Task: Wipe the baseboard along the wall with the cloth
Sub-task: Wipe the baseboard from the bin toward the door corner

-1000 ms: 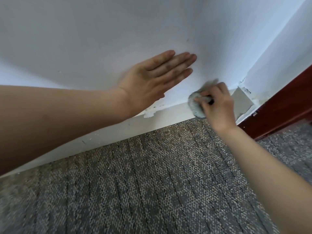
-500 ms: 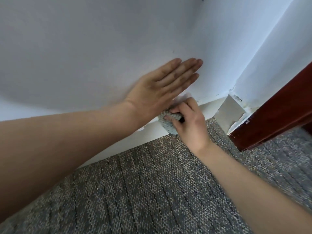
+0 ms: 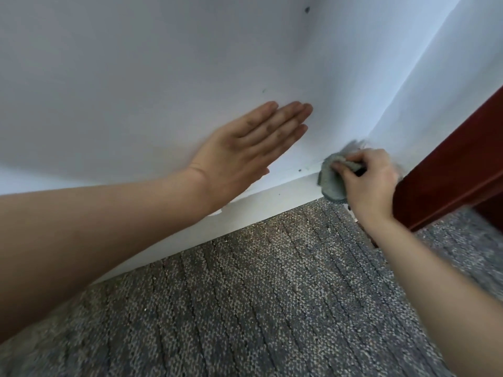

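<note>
A white baseboard [image 3: 261, 210] runs along the foot of the white wall [image 3: 163, 77], rising from lower left to the corner at right. My right hand [image 3: 370, 183] grips a bunched grey-green cloth [image 3: 330, 183] and holds it against the baseboard at its right end, close to the corner. My left hand [image 3: 245, 151] lies flat on the wall above the baseboard, fingers straight and together. A chipped patch of paint [image 3: 217, 212] shows on the baseboard under my left wrist.
Grey patterned carpet [image 3: 272, 295] covers the floor up to the baseboard. A dark red wooden frame [image 3: 449, 172] stands right of the corner, just behind my right hand. Small dark marks dot the wall, one near the top [image 3: 307, 9].
My right hand has slid the cloth to the right along the baseboard, from under my left hand back to the corner. My left hand stays flat on the wall.
</note>
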